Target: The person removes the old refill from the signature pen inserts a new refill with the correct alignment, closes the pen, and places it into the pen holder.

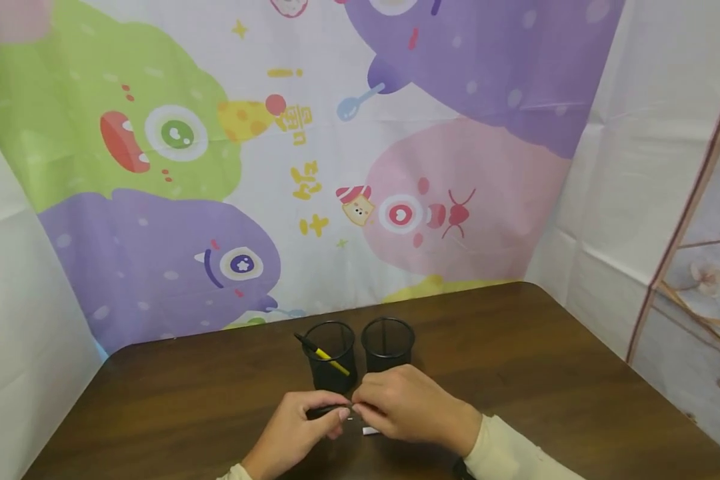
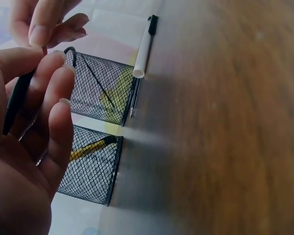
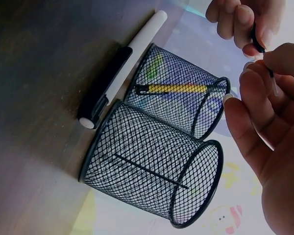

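My left hand (image 1: 294, 427) holds a black, tapered pen piece (image 2: 18, 100) between thumb and fingers. Close against it, my right hand (image 1: 411, 405) pinches a thin rod with a clear end (image 3: 275, 87), which looks like a pen refill; most of it is hidden by the fingers. The fingertips of both hands nearly meet. On the table beneath them lies a white pen barrel with a black clip (image 3: 137, 44). In the left wrist view a thin metal-tipped refill (image 2: 133, 103) shows beside that barrel.
Two black mesh pen cups stand just beyond the hands. The left cup (image 1: 330, 380) contains a yellow-and-black pen (image 1: 327, 357); the right cup (image 1: 389, 363) is partly behind my right hand. A cartoon-printed curtain (image 1: 330, 280) hangs behind the brown table (image 1: 204, 387).
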A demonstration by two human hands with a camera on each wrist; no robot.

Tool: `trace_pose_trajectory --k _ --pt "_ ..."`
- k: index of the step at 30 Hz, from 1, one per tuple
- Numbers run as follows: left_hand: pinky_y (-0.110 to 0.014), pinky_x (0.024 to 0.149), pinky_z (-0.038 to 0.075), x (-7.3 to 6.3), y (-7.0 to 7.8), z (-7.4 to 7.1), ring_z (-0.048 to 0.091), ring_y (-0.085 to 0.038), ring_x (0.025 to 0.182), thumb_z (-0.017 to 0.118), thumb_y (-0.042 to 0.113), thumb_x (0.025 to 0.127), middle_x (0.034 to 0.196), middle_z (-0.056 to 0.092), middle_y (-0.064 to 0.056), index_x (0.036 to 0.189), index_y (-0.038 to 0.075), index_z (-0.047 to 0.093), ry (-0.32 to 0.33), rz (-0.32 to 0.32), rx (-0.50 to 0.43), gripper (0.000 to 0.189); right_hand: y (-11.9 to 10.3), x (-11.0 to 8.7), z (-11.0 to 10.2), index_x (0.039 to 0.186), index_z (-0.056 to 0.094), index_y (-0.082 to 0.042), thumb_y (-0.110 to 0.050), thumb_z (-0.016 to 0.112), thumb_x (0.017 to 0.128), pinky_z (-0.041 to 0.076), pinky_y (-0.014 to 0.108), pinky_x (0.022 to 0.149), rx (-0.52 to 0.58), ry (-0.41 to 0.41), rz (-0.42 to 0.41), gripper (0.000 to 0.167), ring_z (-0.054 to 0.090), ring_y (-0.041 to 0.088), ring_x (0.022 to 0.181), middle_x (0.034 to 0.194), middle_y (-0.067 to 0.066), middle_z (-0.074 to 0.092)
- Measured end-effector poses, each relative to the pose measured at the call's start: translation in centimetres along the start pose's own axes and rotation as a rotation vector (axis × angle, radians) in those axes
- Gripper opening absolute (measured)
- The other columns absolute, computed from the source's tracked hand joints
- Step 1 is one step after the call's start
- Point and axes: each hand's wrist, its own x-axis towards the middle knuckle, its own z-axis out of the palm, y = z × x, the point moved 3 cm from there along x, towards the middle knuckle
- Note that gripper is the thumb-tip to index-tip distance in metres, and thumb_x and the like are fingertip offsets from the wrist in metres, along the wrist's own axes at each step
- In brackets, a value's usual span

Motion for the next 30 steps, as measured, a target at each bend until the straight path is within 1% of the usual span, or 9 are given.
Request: trace_pose_trajectory --k 3,10,15,17,20,23,25,27,30 --pt "-0.033 0.067 0.059 0.11 0.18 -0.29 0.07 -0.016 0.068 0.07 0.026 0.096 0.084 0.074 -0.011 0.106 0.015 0.075 0.002 0.015 0.002 0.016 0.06 0.3 0.04 0.09 0.071 -0.016 -0.014 0.068 0.094 0.044 0.005 0.063 -0.005 -0.004 -0.001 0.006 0.052 -0.007 0.067 0.082 -0.012 0.064" --pt "-0.031 0.068 0.059 0.56 0.85 -0.17 0.069 -0.013 0.066 0.069 0.027 0.097 0.082 0.074 -0.008 0.104 0.018 0.076 0.021 0.101 0.06 0.013 0.1 0.5 -0.42 0.089 0.071 -0.018 -0.016 0.069 0.094 0.045 0.007 0.062 -0.058 -0.013 0.001 0.005 0.053 -0.008 0.066 0.081 -0.013 0.064" --pt "-0.029 0.066 0.059 -0.13 0.69 -0.22 0.069 -0.012 0.065 0.069 0.026 0.097 0.081 0.074 -0.007 0.103 0.014 0.076 0.019 0.076 0.064 0.015 -0.65 0.41 -0.05 0.089 0.071 -0.017 -0.015 0.068 0.094 0.044 0.004 0.062 -0.039 -0.015 -0.008 0.006 0.052 -0.009 0.067 0.081 -0.012 0.064" --pt "-0.03 0.064 0.059 -0.19 0.68 -0.23 0.068 -0.011 0.064 0.069 0.025 0.097 0.077 0.073 -0.004 0.101 0.014 0.076 0.024 0.085 0.067 0.013 -0.72 0.42 0.06 0.089 0.071 -0.017 -0.015 0.068 0.094 0.044 0.004 0.063 -0.034 -0.015 -0.003 0.006 0.052 -0.009 0.067 0.082 -0.012 0.065" --pt "-0.03 0.062 0.058 0.01 0.73 -0.25 0.067 -0.01 0.062 0.068 0.021 0.098 0.072 0.071 0.003 0.098 0.017 0.075 0.052 0.137 0.079 0.008 -0.54 0.58 0.09 0.091 0.071 -0.018 -0.017 0.067 0.095 0.045 0.005 0.064 -0.02 -0.014 0.022 0.006 0.054 -0.009 0.069 0.084 -0.013 0.066" --pt "-0.031 0.058 0.058 0.1 0.67 -0.1 0.066 -0.009 0.06 0.067 0.016 0.098 0.07 0.069 0.005 0.096 0.015 0.074 0.056 0.187 0.059 0.007 -0.4 0.54 0.08 0.093 0.072 -0.019 -0.019 0.066 0.096 0.045 0.005 0.065 0.014 -0.024 0.037 0.006 0.055 -0.01 0.071 0.087 -0.013 0.067" --pt "-0.031 0.057 0.058 0.05 0.57 0.09 0.066 -0.008 0.06 0.067 0.013 0.098 0.07 0.07 0.003 0.096 0.013 0.074 0.041 0.19 0.039 0.007 -0.36 0.32 0.06 0.094 0.072 -0.02 -0.02 0.066 0.096 0.044 0.004 0.064 0.034 -0.036 0.046 0.006 0.054 -0.011 0.071 0.087 -0.014 0.067" --pt "-0.031 0.057 0.058 0.06 0.48 0.26 0.066 -0.008 0.061 0.067 0.013 0.097 0.071 0.07 0.001 0.097 0.01 0.074 0.024 0.173 0.028 0.007 -0.3 0.02 0.08 0.094 0.072 -0.02 -0.02 0.067 0.096 0.042 0.003 0.062 0.041 -0.055 0.061 0.006 0.051 -0.012 0.07 0.086 -0.014 0.066" --pt "-0.03 0.058 0.058 -0.16 0.43 0.04 0.067 -0.009 0.061 0.068 0.016 0.097 0.072 0.071 0.001 0.097 0.007 0.074 0.028 0.11 0.025 0.011 -0.21 -0.16 0.31 0.091 0.072 -0.02 -0.023 0.068 0.095 0.037 0.002 0.058 0.029 -0.107 0.096 0.006 0.043 -0.013 0.064 0.08 -0.016 0.061"
